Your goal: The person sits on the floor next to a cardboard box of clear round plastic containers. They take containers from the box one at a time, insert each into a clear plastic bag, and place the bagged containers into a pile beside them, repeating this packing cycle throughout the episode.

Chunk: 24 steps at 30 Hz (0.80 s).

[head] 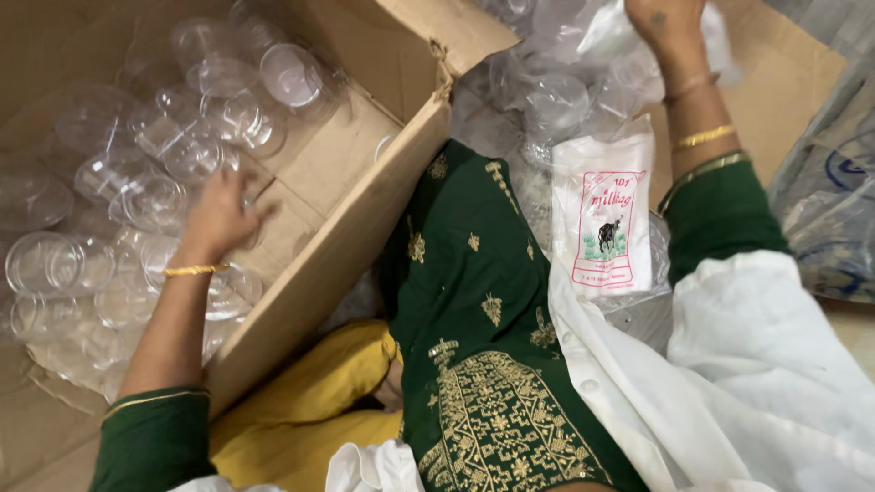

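Cups [137,182] lie loose all over the box [365,219], your left hand [219,214] spread on them, gripping none, your right hand [670,23] clutching plastic bags [611,36]; most look unsorted.

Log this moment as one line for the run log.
left hand: in cardboard box, on clear plastic cups | right hand: on plastic bag of cups

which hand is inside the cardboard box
The left hand, reaching among the clear cups in the box. The right hand is outside it, up by the plastic bags.
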Available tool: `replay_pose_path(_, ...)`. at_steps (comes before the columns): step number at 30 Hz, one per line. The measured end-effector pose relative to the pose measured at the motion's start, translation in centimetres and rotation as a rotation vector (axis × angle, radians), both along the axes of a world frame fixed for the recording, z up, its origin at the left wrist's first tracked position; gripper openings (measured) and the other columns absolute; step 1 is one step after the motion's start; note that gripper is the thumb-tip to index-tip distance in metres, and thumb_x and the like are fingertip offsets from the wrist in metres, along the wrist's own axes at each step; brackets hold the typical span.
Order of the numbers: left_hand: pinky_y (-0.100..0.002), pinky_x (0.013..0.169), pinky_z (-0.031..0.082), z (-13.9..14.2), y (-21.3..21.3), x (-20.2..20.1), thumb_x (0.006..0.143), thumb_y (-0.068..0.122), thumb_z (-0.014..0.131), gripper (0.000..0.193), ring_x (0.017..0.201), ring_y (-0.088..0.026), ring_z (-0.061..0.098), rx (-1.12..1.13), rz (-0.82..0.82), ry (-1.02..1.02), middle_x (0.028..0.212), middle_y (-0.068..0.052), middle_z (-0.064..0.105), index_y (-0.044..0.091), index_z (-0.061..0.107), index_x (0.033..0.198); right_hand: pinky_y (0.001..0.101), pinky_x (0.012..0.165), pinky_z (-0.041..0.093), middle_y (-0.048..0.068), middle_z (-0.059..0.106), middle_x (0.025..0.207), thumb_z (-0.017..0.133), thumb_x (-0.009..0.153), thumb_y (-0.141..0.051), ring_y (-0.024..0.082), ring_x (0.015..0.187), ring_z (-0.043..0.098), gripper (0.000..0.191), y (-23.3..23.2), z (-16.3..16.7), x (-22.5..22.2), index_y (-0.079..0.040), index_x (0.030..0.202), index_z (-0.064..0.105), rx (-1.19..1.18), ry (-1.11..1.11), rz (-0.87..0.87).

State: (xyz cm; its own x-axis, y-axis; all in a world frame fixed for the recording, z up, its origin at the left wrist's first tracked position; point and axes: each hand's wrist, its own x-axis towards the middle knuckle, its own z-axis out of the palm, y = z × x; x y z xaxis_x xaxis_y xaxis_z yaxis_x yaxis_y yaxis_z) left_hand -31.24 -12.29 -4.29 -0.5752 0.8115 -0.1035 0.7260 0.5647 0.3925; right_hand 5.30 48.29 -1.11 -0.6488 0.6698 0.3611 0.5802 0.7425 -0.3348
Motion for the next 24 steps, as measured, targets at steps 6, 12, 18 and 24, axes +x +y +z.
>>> replay_pose_path(6, -0.048, 0.113, 0.041, -12.2, -3.3, -0.5, 0.089, 0.04, 0.067, 0.087, 0.136, -0.045, 0.047, -0.667, -0.261, -0.193, 0.152, -0.029, 0.04, 0.017, 0.025, 0.161, 0.0315, 0.076, 0.046, 0.002, 0.062, 0.107, 0.067, 0.097, 0.009, 0.014, 0.088, 0.058, 0.032, -5.9, 0.4, 3.5, 0.0, 0.125, 0.056, -0.493, 0.743, 0.228)
replay_pose_path(12, -0.045, 0.104, 0.046, -15.0, -3.9, -0.4, 0.074, 0.031, 0.077, 0.106, 0.128, -0.043, 0.053, -0.407, -0.21, -0.442, 0.149, -0.028, 0.04, 0.012, 0.017, 0.158, 0.0293, 0.094, 0.052, 0.008, 0.067, 0.113, 0.076, 0.102, 0.013, 0.017, 0.103, 0.063, 0.025, -11.1, 2.6, 8.6, -0.002, 0.117, 0.063, -0.738, 1.006, 0.213)
replay_pose_path(18, -0.044, 0.099, 0.05, -15.6, -3.1, 0.4, 0.093, 0.027, 0.071, 0.064, 0.117, -0.033, 0.06, -0.139, -0.084, -0.623, 0.128, -0.025, 0.06, 0.004, 0.038, 0.143, 0.0252, 0.091, 0.044, 0.004, 0.057, 0.103, 0.08, 0.109, 0.008, 0.014, 0.096, 0.055, 0.025, -14.9, 4.5, 10.1, -0.004, 0.114, 0.059, -0.708, 1.104, 0.263)
replay_pose_path(24, -0.043, 0.071, 0.05, -13.4, -1.9, 1.5, 0.077, 0.007, 0.069, 0.06, 0.09, -0.024, 0.058, -0.051, 0.284, -0.946, 0.118, -0.013, 0.055, 0.01, 0.036, 0.127, 0.0272, 0.1, 0.05, 0.007, 0.063, 0.112, 0.08, 0.094, 0.006, 0.016, 0.107, 0.061, 0.031, -17.5, 6.1, 8.8, -0.006, 0.115, 0.06, -0.733, 1.029, 0.245)
